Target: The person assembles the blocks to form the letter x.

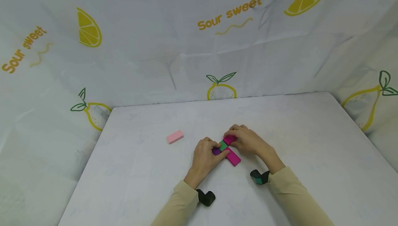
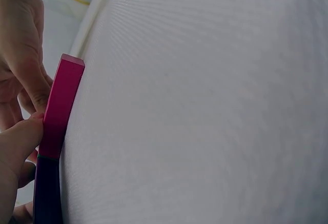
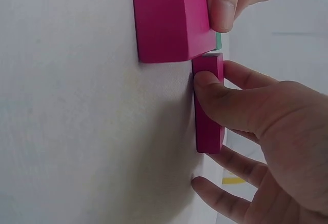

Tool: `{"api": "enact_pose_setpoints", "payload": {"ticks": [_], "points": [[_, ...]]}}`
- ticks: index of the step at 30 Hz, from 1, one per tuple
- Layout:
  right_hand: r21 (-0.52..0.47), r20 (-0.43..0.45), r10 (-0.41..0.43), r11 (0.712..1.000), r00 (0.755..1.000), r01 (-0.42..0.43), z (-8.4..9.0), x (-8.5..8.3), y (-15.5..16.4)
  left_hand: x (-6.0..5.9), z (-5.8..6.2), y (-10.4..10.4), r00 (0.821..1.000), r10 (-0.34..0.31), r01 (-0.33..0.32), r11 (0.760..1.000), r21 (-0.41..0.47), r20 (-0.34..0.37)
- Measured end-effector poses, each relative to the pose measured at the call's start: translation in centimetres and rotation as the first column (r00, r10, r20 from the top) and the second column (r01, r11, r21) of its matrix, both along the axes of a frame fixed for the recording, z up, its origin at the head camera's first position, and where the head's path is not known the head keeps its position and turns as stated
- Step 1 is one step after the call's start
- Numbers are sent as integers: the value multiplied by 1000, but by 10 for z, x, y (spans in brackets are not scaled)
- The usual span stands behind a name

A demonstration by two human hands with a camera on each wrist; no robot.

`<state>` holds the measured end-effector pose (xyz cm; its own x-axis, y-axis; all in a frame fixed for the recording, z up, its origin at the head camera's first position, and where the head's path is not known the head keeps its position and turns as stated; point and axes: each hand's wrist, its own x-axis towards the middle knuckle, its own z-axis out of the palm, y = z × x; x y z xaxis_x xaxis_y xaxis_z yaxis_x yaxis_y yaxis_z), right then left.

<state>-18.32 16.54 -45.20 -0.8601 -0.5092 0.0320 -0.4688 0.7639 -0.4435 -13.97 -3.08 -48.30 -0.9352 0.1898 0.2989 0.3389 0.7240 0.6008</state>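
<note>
Four-way contact shows in the head view: a green block (image 1: 223, 146) sits amid a purple block (image 1: 216, 151), a front magenta block (image 1: 233, 157) and a back magenta block (image 1: 229, 139). My left hand (image 1: 203, 153) arches over the purple block, partly hiding it, with index fingertip by the green one. Its thumb lies along the near end of the front magenta block, seen too in the left wrist view. Thumb and fingers of my right hand (image 1: 248, 141) pinch the back magenta block (image 3: 207, 116), flat against the table beside the green block.
A pale pink block (image 1: 175, 137) lies apart, left of the hands. The white table (image 1: 136, 181) ends at a lemon-print cloth (image 1: 149, 63) behind and at both sides. A dark wrist-worn camera (image 1: 206, 197) juts from the left sleeve, another (image 1: 259, 177) from the right.
</note>
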Motion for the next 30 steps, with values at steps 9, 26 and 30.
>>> {"api": "enact_pose_setpoints", "payload": {"ticks": [9, 26, 30], "points": [[4, 11, 5, 1000, 1000, -5, 1, 1, -1, -1, -1, 0, 1000, -8, 8, 1000, 1, -22], [-4, 5, 11, 1000, 1000, -11, 2, 3, -1, 0, 0, 0, 1000, -2, 2, 1000, -1, -15], [-7, 1, 13, 1000, 1000, -13, 1, 4, -1, 0, 1, 0, 1000, -5, 5, 1000, 2, -11]]}}
